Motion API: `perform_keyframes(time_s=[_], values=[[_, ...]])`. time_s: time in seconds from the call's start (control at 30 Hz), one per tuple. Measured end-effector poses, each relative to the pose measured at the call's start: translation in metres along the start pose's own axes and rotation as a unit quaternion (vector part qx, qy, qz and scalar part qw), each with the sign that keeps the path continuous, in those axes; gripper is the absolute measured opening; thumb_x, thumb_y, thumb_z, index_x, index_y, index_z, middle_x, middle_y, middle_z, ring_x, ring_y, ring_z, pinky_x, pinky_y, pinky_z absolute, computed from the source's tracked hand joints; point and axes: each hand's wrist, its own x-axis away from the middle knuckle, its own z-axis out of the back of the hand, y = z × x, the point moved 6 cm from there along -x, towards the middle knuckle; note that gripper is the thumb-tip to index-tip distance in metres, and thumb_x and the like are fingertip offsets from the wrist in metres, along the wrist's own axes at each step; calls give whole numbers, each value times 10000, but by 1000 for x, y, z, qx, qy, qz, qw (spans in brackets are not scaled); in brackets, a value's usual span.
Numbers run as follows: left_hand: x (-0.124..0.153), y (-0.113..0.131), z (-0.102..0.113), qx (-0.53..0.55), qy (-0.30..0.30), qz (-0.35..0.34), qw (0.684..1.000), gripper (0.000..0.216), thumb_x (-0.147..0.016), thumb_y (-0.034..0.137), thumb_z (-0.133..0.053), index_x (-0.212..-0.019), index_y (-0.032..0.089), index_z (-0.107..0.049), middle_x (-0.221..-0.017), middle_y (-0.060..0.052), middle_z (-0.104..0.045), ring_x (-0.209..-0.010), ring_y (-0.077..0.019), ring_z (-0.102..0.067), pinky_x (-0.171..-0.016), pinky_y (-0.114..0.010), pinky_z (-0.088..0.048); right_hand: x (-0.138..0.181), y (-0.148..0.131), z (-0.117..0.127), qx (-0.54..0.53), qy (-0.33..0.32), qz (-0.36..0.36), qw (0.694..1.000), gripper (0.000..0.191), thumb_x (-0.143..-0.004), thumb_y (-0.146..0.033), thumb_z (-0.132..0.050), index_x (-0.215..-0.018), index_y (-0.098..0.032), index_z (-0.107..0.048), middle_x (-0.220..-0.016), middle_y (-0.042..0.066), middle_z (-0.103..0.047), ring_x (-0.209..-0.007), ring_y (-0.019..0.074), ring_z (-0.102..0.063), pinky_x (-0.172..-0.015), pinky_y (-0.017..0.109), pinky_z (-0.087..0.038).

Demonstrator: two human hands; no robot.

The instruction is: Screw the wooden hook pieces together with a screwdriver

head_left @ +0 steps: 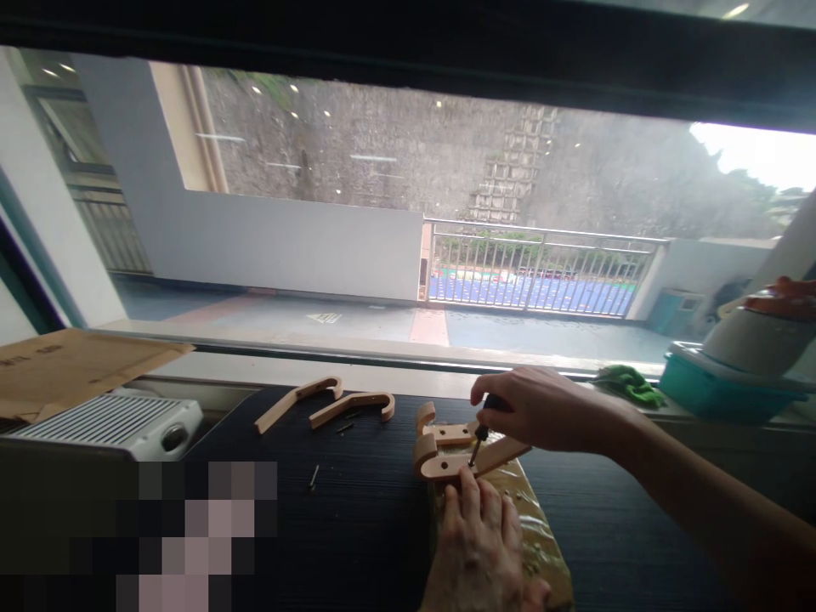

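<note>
My right hand (526, 412) is closed around the dark handle of a screwdriver (479, 439). Its shaft slants down to a hole in a pale wooden hook (454, 466), and the tip seems to meet a screw there. Fingers stretched forward and slightly apart, my left hand (478, 544) lies on a block wrapped in shiny brownish plastic (535, 518), fingertips at the near edge of that hook. A second wooden hook (454, 434) rests just behind on the same block. Its far end is partly hidden by my right hand.
Two loose wooden hooks (354, 406) lie left on the black table (370, 510), with dark screws (345, 427) and a single screw (313, 478) nearby. Farther left are a white ridged appliance (108, 425) and brown cardboard (89, 365). A green cloth (628, 387) and teal box (714, 382) stand right.
</note>
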Motion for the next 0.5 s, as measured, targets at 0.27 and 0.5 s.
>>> perform_keyframes(time_s=[0.27, 0.5], values=[[-6, 0, 5, 37, -67, 15, 997, 656, -868, 597, -418, -1272, 92, -531, -1259, -258, -526, -1166, -435, -449, -895, -579, -395, 0, 1, -5, -9, -2, 17, 1000, 219, -890, -311, -452, -862, -214, -646, -729, 7, -648, -637, 127, -514, -559, 248, -300], [-3, 0, 2, 37, -37, 13, 999, 672, -873, 609, -395, -1277, 89, -530, -1262, -250, -527, -1174, -430, -451, -899, -572, -401, 1, 1, -6, 1, 14, -20, 1000, 281, -922, -297, -405, -844, -157, -635, -732, 62, -654, -632, 146, -544, -551, 263, -319]])
